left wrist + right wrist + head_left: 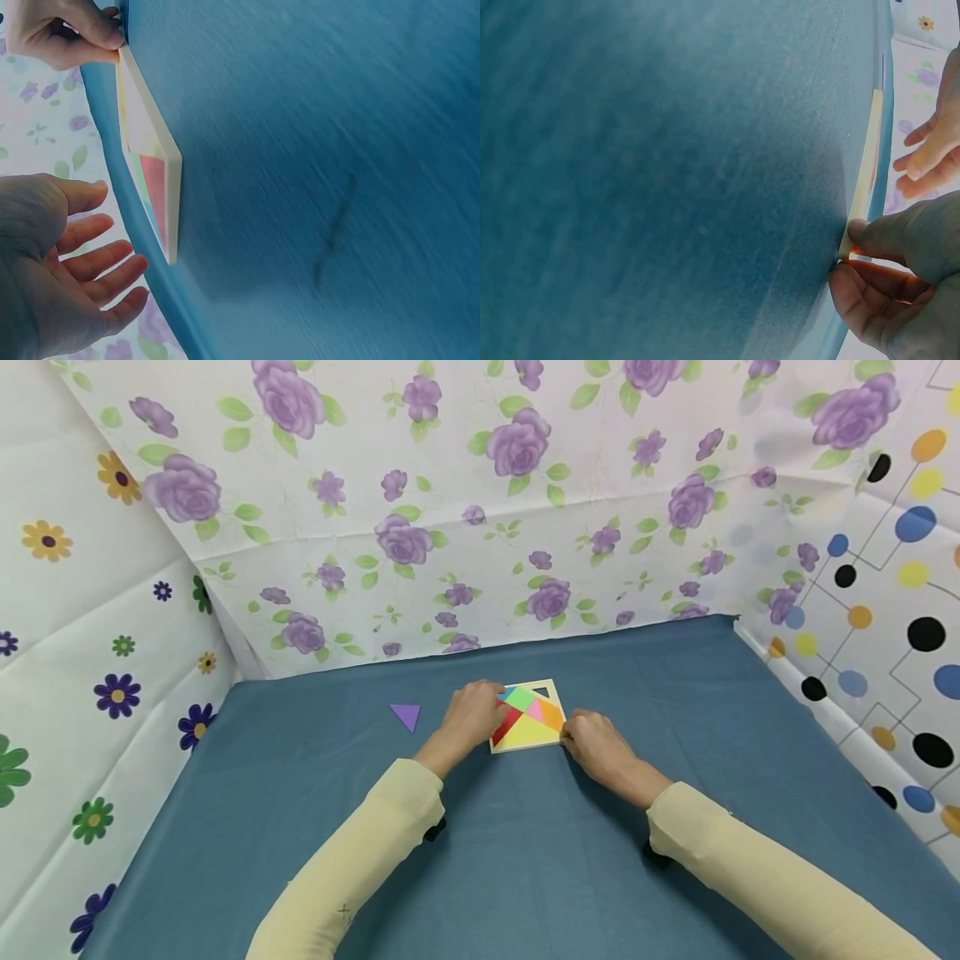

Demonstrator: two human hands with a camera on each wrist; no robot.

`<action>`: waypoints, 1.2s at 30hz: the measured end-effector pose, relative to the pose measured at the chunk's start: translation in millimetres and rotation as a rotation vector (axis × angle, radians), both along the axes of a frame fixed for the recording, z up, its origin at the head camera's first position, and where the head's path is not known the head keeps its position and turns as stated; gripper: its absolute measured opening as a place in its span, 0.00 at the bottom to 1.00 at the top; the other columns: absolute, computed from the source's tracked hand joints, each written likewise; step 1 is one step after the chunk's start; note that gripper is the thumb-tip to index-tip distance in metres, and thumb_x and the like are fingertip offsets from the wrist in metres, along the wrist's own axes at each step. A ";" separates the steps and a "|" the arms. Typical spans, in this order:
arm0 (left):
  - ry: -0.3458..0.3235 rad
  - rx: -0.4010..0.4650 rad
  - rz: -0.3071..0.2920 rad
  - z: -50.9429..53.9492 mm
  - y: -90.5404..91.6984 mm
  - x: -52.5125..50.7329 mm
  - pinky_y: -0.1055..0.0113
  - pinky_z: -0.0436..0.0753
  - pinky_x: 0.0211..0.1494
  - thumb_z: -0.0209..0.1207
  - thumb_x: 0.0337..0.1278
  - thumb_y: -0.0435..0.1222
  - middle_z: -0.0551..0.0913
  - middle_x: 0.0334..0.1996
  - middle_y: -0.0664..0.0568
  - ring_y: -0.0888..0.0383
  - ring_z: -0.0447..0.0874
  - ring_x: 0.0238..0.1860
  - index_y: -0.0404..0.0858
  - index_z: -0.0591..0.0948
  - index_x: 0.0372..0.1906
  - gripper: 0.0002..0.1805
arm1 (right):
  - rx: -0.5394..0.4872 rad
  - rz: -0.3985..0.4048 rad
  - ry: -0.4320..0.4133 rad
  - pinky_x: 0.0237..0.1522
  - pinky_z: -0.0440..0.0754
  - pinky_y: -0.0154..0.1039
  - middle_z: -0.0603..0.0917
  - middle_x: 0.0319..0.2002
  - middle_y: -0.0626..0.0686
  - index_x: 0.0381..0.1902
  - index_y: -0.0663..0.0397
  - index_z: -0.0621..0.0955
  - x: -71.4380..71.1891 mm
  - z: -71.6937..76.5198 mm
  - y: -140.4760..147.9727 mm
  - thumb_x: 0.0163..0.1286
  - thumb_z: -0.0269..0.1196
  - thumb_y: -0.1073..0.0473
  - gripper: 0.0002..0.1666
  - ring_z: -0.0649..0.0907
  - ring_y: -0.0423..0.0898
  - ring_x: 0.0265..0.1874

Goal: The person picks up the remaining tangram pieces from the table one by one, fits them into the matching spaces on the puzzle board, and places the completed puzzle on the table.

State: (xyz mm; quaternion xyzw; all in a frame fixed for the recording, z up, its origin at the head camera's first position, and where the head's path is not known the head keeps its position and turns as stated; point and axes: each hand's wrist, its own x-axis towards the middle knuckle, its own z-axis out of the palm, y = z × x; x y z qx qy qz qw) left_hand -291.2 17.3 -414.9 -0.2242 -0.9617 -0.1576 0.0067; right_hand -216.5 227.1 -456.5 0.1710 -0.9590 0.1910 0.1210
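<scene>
A square tangram puzzle in a pale wooden tray (527, 747) lies on the blue cloth, with red, yellow, green, pink, orange and blue pieces fitted in it. In its far right corner a dark triangular gap shows. My right hand (600, 745) pinches the tray's near right corner between thumb and fingers, as the right wrist view also shows. Over the tray's left side hovers my left hand (71, 262), its fingers spread and loosely bent, holding nothing. A purple triangle piece (407, 717) lies apart on the cloth, left of the left hand.
The blue cloth (517, 860) covers the table. Behind it hangs a white sheet with purple roses (517, 443). Sheets with daisies (116, 696) and coloured dots (926, 633) stand at the left and right sides.
</scene>
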 end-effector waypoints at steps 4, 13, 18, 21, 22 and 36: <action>0.000 0.004 0.008 -1.0 -11.1 -0.5 0.46 0.75 0.68 0.63 0.72 0.41 0.82 0.63 0.44 0.45 0.79 0.65 0.38 0.82 0.66 0.22 | 0.000 -0.003 0.005 0.25 0.71 0.37 0.73 0.21 0.49 0.21 0.58 0.83 -0.8 0.1 -0.3 0.68 0.67 0.73 0.14 0.69 0.43 0.20; 0.010 0.020 0.014 -3.5 -39.9 -0.2 0.38 0.70 0.70 0.65 0.70 0.43 0.75 0.70 0.40 0.39 0.72 0.70 0.37 0.78 0.69 0.27 | 0.005 -0.014 -0.014 0.26 0.72 0.38 0.74 0.22 0.49 0.23 0.59 0.85 -1.2 0.8 -2.0 0.68 0.67 0.72 0.13 0.70 0.44 0.21; 0.010 0.017 0.027 -2.2 -56.1 -1.5 0.38 0.69 0.71 0.63 0.72 0.44 0.72 0.71 0.37 0.39 0.69 0.73 0.37 0.78 0.70 0.27 | 0.010 -0.023 -0.012 0.26 0.74 0.38 0.74 0.22 0.50 0.23 0.60 0.86 -0.9 0.6 -1.8 0.67 0.67 0.72 0.12 0.71 0.44 0.21; 0.007 -0.008 0.036 -1.3 -65.4 -2.2 0.39 0.68 0.72 0.62 0.73 0.45 0.69 0.73 0.36 0.38 0.66 0.74 0.36 0.76 0.71 0.28 | 0.007 -0.023 -0.007 0.27 0.74 0.39 0.74 0.22 0.50 0.23 0.60 0.86 -0.9 0.7 -1.7 0.67 0.68 0.72 0.11 0.71 0.44 0.21; 0.003 -0.017 0.039 -1.4 -68.0 -2.6 0.39 0.67 0.72 0.62 0.73 0.45 0.68 0.74 0.36 0.38 0.65 0.75 0.36 0.76 0.72 0.29 | 0.005 -0.022 -0.007 0.27 0.74 0.39 0.74 0.22 0.50 0.23 0.60 0.86 -0.7 0.6 -1.4 0.66 0.68 0.72 0.11 0.71 0.44 0.21; -0.077 -0.068 0.118 -5.6 -105.8 -11.0 0.35 0.63 0.73 0.57 0.76 0.50 0.57 0.79 0.35 0.36 0.55 0.78 0.37 0.65 0.79 0.36 | -0.002 -0.019 -0.009 0.29 0.78 0.41 0.77 0.24 0.51 0.26 0.61 0.87 -1.2 0.5 -1.0 0.66 0.68 0.72 0.08 0.74 0.44 0.23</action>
